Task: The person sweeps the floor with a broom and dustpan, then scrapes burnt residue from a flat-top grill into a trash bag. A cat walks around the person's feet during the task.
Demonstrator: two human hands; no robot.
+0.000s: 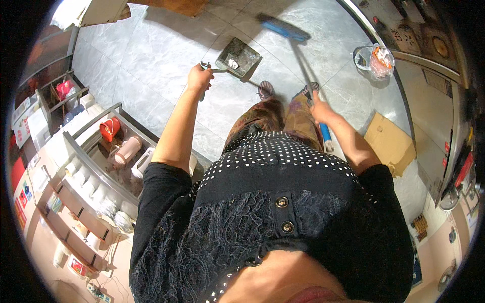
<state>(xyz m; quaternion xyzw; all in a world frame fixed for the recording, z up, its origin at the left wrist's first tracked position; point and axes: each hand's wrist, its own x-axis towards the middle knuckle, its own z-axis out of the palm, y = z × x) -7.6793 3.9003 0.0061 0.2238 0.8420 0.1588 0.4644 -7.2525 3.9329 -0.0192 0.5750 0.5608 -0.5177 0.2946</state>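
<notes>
My left hand [200, 78] grips the handle of a long-handled dustpan [242, 57] near its top. The dark pan rests on the grey tiled floor ahead of my feet, with a crumpled white scrap [232, 63] and fine debris in it. In my right hand [323, 110] is a broom handle with a blue end [325, 132]. The shaft runs forward to a broom head [284, 28] with a blue edge and dark bristles, slightly blurred. That head is ahead and to the right of the dustpan, apart from it.
Left of me stands a metal sink [102, 166] holding a red plastic scoop [110, 128] and a pinkish jug [128, 150]. To the right, a flattened cardboard piece [390, 144] lies near a cabinet. A lined waste bin [375, 61] with rubbish stands farther ahead.
</notes>
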